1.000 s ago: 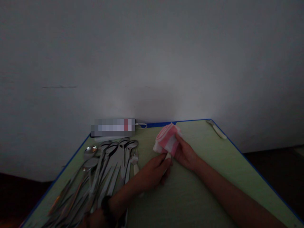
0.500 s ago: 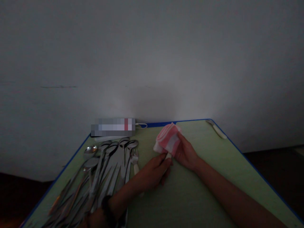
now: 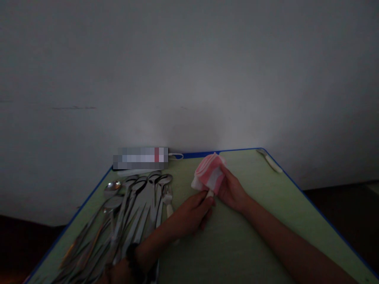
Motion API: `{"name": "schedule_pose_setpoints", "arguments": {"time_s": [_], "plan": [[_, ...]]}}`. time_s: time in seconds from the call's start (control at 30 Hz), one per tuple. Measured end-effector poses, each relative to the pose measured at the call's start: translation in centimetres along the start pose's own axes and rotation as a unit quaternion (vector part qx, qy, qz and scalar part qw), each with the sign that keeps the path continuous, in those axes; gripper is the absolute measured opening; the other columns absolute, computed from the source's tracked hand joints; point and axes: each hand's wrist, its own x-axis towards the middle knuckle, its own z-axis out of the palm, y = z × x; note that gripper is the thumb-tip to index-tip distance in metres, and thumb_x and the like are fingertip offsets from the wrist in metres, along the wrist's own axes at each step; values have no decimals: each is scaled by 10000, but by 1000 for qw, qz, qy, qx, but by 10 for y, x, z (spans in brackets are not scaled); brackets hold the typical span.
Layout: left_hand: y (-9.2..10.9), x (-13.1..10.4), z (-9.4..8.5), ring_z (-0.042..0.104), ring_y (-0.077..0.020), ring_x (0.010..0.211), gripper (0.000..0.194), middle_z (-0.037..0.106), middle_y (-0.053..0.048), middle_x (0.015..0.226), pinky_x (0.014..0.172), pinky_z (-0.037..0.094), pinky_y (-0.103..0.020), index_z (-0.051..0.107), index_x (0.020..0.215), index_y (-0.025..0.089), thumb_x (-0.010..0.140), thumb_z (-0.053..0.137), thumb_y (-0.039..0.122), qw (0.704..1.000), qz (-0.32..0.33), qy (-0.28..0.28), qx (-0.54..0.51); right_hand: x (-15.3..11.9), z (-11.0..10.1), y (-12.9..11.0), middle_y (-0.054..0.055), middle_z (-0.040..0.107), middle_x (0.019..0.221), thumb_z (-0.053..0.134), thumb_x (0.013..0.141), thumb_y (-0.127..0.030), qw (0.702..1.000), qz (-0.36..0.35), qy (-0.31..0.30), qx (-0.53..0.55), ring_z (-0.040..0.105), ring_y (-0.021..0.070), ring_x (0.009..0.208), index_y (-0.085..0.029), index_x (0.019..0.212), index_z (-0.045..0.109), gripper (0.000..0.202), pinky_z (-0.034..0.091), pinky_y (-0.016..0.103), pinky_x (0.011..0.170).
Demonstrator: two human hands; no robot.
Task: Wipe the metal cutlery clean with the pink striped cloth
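Over the middle of the table, my left hand point(image 3: 194, 213) is closed round the pale handle of a piece of cutlery point(image 3: 210, 193). A pink and white striped cloth point(image 3: 209, 173) covers its head, so I cannot tell which kind it is. From the right, my right hand point(image 3: 233, 191) grips the cloth, its thumb pressed on the stripes and its other fingers mostly hidden behind. Beside my left forearm lies a fork point(image 3: 167, 199) with a cream handle.
Several metal spoons point(image 3: 139, 184) and other long cutlery lie in a spread on the table's left. A blurred-out box-like object point(image 3: 140, 158) with a white cable sits at the back left. Another cream-handled utensil point(image 3: 272, 162) rests near the right edge. A grey wall stands behind the table point(image 3: 248, 161).
Almost nothing differs. Both hands keep their hold on the cutlery and the cloth, with at most a tiny shift of the fingers.
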Motion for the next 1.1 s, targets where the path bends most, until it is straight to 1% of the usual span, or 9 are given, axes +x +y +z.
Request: {"name": "schedule_pose_setpoints", "arguments": {"time_s": [0.17, 0.4, 0.5, 0.63, 0.73, 0.87, 0.93, 1.0, 1.1], "plan": [[0, -1, 0, 393, -71, 376, 326, 448, 63, 531, 331, 306, -172, 446, 818, 178, 874, 304, 467, 1000, 9, 3, 0, 0, 0, 0, 31, 681, 932, 475, 842, -331, 1000, 3, 0, 5, 621, 150, 853, -161, 1031, 576, 274, 455, 296, 834], [0, 0, 1, 391, -69, 393, 320, 449, 59, 564, 331, 300, -166, 443, 819, 184, 871, 313, 472, 1000, 2, 7, -7, 1, -2, 0, 36, 676, 952, 489, 831, -348, 1000, 0, -2, -5, 618, 163, 864, -172, 1058, 565, 297, 463, 312, 819], [0, 0, 1, 403, -73, 404, 323, 455, 54, 574, 335, 310, -167, 453, 843, 180, 865, 324, 475, 1000, 5, 14, -5, 2, -2, 0, 38, 676, 945, 470, 838, -378, 1000, 1, -2, 4, 616, 162, 871, -170, 1043, 569, 308, 459, 313, 828], [0, 0, 1, 380, -71, 376, 330, 446, 64, 526, 335, 301, -169, 452, 845, 184, 869, 312, 482, 1000, 7, 8, -7, 2, -2, 1, 32, 673, 944, 479, 827, -422, 1000, 1, 11, 10, 611, 152, 880, -175, 1006, 582, 322, 466, 294, 814], [-1, -1, 0, 379, -69, 375, 339, 439, 68, 529, 333, 309, -167, 451, 837, 186, 866, 313, 494, 1000, 3, 0, -24, 2, -2, 4, 38, 675, 916, 558, 788, -372, 999, -18, 10, -42, 609, 153, 868, -162, 974, 594, 282, 474, 276, 778], [-2, -1, 0, 373, -68, 387, 339, 443, 60, 557, 335, 308, -166, 456, 844, 182, 855, 331, 497, 999, -4, -7, -43, -1, -5, 8, 35, 678, 808, 629, 733, -301, 992, -47, -8, -120, 617, 155, 762, -144, 911, 610, 239, 479, 275, 698], [-2, -1, 0, 376, -67, 398, 320, 451, 54, 566, 346, 295, -166, 460, 844, 179, 852, 345, 478, 999, -6, -2, -54, -3, -7, 7, 23, 674, 751, 650, 707, -256, 990, -43, -8, -133, 612, 144, 688, -146, 878, 614, 207, 477, 265, 648], [-2, 0, 0, 381, -68, 404, 317, 455, 50, 567, 356, 283, -169, 463, 840, 178, 852, 338, 468, 998, -6, 1, -63, -4, -8, 6, 16, 668, 707, 660, 681, -207, 990, -22, -11, -138, 598, 133, 617, -147, 838, 614, 175, 470, 257, 599], [-5, 2, 0, 380, -75, 411, 325, 444, 53, 561, 368, 281, -178, 452, 838, 182, 855, 315, 477, 998, -4, 3, -64, -3, -9, 6, 14, 659, 699, 665, 650, -177, 989, -22, -5, -145, 583, 132, 592, -146, 811, 609, 174, 456, 252, 570]]}}
